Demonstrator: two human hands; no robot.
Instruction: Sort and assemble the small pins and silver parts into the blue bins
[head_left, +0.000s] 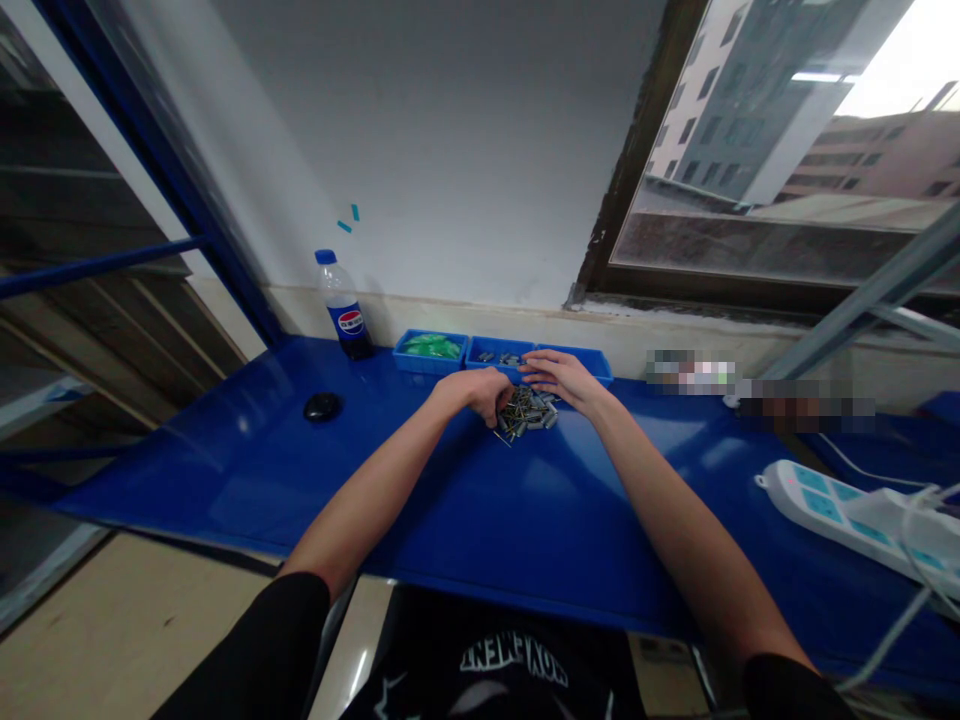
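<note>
Black shirt is cropped; left grip curls by metal pieces, contents hidden, right grip loosely spread.

Glossy blue flat-topped table is carrying a loose pile of small metal pins and grey cylinders. Three blue rectangular plastic trays are sitting in a row behind it, near the wall. Clear blue-capped cola bottle is standing left of them; round black object is lying nearer the front. Long white power strip is resting at right.

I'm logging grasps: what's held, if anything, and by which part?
It cannot be told: the left hand curls at the metal pieces, fingertips unclear; the right hand looks open.
</note>
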